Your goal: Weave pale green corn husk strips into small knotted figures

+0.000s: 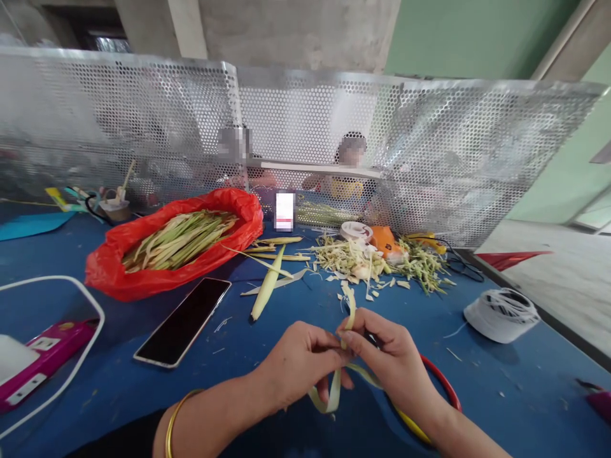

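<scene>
Near the front of the blue table, both hands come together over a pale yellow-green plant-leaf strip (351, 305). One end stands up above the fingers, and another part loops down beneath them. My left hand (308, 359) is closed on the strip from the left, with its fingertips partly hidden. From the right, my right hand (386, 350) pinches the same strip between thumb and fingers. Beyond the hands lie a pointed pale-green husk-like piece (268, 286) and a pile of plant scraps (351, 257).
A red plastic bag (114, 277) of long leaf strips stands left, behind a phone (184, 324). A magenta power strip (52, 353) with a white cable lies far left. White twine (499, 318) sits right; tape (356, 232) stands behind the scraps. A perforated metal screen (305, 108) crosses the back.
</scene>
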The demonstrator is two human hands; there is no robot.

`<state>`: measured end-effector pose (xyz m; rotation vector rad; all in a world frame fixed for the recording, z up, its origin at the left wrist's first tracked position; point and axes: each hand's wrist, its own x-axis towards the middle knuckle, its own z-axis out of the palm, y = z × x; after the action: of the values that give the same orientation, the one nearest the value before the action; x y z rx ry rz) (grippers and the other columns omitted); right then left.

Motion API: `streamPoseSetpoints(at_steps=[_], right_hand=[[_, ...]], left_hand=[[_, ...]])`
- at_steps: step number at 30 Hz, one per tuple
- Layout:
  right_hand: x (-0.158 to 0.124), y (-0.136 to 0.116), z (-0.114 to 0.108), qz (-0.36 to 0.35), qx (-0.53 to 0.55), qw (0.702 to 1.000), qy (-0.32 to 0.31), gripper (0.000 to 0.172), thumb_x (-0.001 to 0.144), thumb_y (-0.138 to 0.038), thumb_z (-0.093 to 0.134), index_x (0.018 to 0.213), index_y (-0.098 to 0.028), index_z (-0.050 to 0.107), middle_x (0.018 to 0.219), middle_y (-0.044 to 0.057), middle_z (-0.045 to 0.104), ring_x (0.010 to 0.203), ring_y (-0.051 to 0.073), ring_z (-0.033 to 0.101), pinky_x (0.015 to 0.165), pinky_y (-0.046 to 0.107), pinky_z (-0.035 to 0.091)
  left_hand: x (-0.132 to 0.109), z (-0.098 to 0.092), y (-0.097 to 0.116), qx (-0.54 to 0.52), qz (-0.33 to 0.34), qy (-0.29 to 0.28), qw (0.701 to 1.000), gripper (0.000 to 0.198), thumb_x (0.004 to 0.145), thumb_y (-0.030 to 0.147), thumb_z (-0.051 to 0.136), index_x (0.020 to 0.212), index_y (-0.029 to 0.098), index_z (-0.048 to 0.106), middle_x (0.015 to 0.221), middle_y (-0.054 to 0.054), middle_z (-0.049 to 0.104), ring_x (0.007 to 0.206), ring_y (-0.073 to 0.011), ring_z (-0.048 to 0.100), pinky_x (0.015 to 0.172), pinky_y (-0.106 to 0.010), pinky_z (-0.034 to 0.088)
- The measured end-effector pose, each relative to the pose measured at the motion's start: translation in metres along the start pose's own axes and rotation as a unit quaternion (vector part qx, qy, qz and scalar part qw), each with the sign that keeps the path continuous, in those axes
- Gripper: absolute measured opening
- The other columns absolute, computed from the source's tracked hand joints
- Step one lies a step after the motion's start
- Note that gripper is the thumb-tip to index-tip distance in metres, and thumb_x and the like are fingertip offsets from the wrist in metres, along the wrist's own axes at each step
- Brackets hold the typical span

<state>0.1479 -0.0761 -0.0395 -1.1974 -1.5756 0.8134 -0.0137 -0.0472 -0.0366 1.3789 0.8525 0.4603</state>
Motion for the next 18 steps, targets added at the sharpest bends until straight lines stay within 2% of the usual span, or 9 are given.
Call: streamPoseSetpoints(at_steps=[2,4,6,9,11,15,16,18], right_hand=[[-0.004,-0.005,-0.001,-0.045,-0.024,0.998,0.025,0.015,0.088,-0.026,0.058,0.074,-0.019,0.061,0.069,-0.001,0.061,0.063,0.013,0.056,0.058,0.022,0.043],[-0.008,-0.01,-0.002,-0.125,-0.081,0.988,0.047,0.012,0.09,-0.021,0.057,0.079,-0.02,0.061,0.069,-0.001,0.061,0.063,0.013,0.057,0.058,0.023,0.044],[-0.012,-0.013,-0.001,-0.228,-0.157,0.959,0.059,0.009,0.089,-0.014,0.056,0.084,-0.02,0.061,0.072,0.0,0.064,0.065,0.013,0.059,0.061,0.025,0.045],[-0.015,-0.011,0.006,-0.346,-0.275,0.896,0.046,0.013,0.089,-0.008,0.054,0.088,-0.019,0.062,0.072,0.002,0.066,0.064,0.014,0.059,0.065,0.029,0.042],[-0.016,-0.007,0.011,-0.384,-0.345,0.856,0.023,0.018,0.092,-0.009,0.048,0.088,-0.018,0.063,0.07,0.002,0.066,0.06,0.015,0.057,0.065,0.031,0.039],[-0.017,0.001,0.017,-0.416,-0.449,0.79,-0.036,0.033,0.096,-0.011,0.033,0.093,-0.013,0.066,0.074,0.007,0.066,0.063,0.017,0.056,0.067,0.033,0.037],[-0.016,0.002,0.017,-0.421,-0.465,0.777,-0.053,0.035,0.096,-0.01,0.031,0.093,-0.013,0.066,0.075,0.007,0.066,0.065,0.018,0.057,0.068,0.034,0.038],[-0.015,0.004,0.018,-0.427,-0.482,0.761,-0.081,0.039,0.096,-0.008,0.028,0.09,-0.012,0.066,0.075,0.008,0.065,0.067,0.019,0.057,0.071,0.035,0.039]], left_hand=[[0.0,-0.001,0.002,-0.003,-0.006,0.021,1.0,0.038,0.08,0.048,0.06,0.077,0.012,0.073,0.07,-0.006,0.071,0.04,-0.0065,0.053,0.039,-0.016,0.034],[0.001,-0.002,0.002,-0.04,-0.012,0.048,0.998,0.036,0.079,0.047,0.062,0.081,0.013,0.073,0.072,-0.006,0.072,0.041,-0.0074,0.056,0.038,-0.016,0.033],[0.004,-0.004,0.0,-0.105,-0.026,0.092,0.99,0.033,0.077,0.044,0.064,0.087,0.014,0.071,0.073,-0.005,0.072,0.044,-0.0097,0.059,0.04,-0.018,0.037],[0.007,-0.005,-0.002,-0.195,-0.054,0.15,0.968,0.028,0.076,0.036,0.065,0.093,0.014,0.068,0.077,-0.005,0.073,0.047,-0.0104,0.061,0.044,-0.019,0.044],[0.008,-0.006,-0.001,-0.229,-0.071,0.164,0.957,0.026,0.077,0.033,0.065,0.094,0.014,0.066,0.082,-0.007,0.074,0.048,-0.0086,0.059,0.043,-0.018,0.043],[0.007,-0.008,0.002,-0.257,-0.091,0.179,0.945,0.021,0.079,0.03,0.064,0.091,0.013,0.065,0.091,-0.01,0.074,0.055,-0.0093,0.063,0.033,-0.014,0.026],[0.008,-0.008,0.003,-0.269,-0.095,0.18,0.941,0.02,0.079,0.029,0.064,0.092,0.013,0.065,0.093,-0.01,0.074,0.059,-0.0101,0.066,0.033,-0.014,0.025],[0.009,-0.009,0.004,-0.303,-0.098,0.175,0.932,0.019,0.08,0.027,0.063,0.093,0.013,0.066,0.095,-0.01,0.073,0.066,-0.0107,0.068,0.038,-0.012,0.034]])
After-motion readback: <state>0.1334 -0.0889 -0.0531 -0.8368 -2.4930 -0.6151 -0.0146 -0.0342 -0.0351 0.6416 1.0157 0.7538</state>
